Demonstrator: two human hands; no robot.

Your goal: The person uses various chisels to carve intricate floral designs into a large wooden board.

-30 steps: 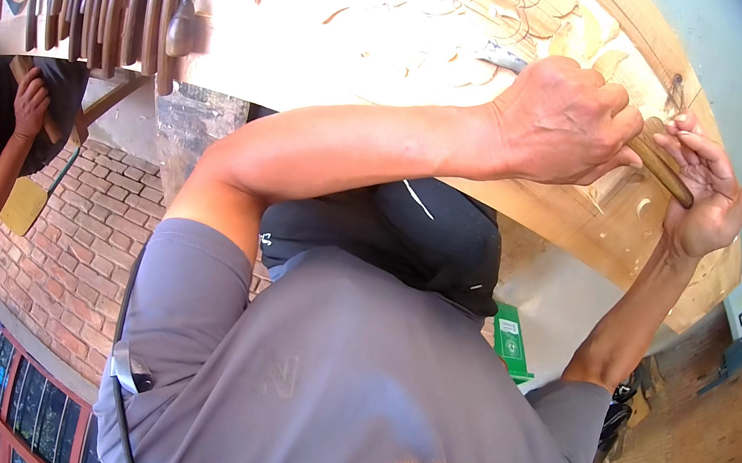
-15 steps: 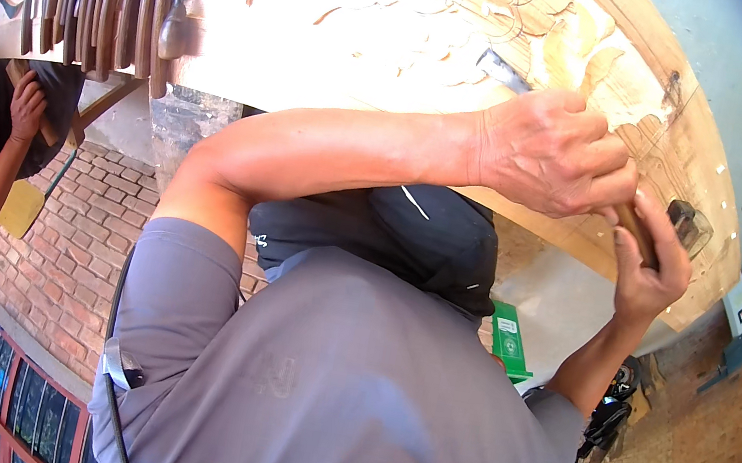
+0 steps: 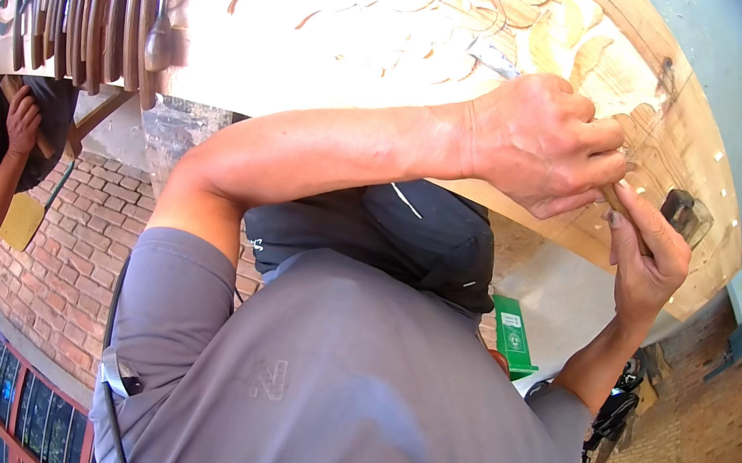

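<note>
A chisel with a flat metal blade (image 3: 492, 57) lies slantwise over the carved pale wooden board (image 3: 338, 79). My left hand (image 3: 542, 147) reaches across from the left, its fingers wrapped around the tool's middle and hiding that part. On the near right, the wooden handle (image 3: 630, 221) sticks out past the left fist. My right hand (image 3: 648, 263) grips this handle end between thumb and fingers. The blade's tip rests on or just over the relief; glare makes contact hard to judge. Pale shaped carvings (image 3: 570, 39) stand beyond the left hand.
Several wood-handled carving tools (image 3: 101, 0) lie side by side at the board's far left. A small dark block (image 3: 678, 212) sits on the board right of my hands. A person's hand (image 3: 24, 119) holds a tool at left. A green box (image 3: 512, 339) stands below the board.
The view has shifted a little. Both hands and the chisel have moved slightly away from me over the board. The grip of both hands stays on the chisel.
</note>
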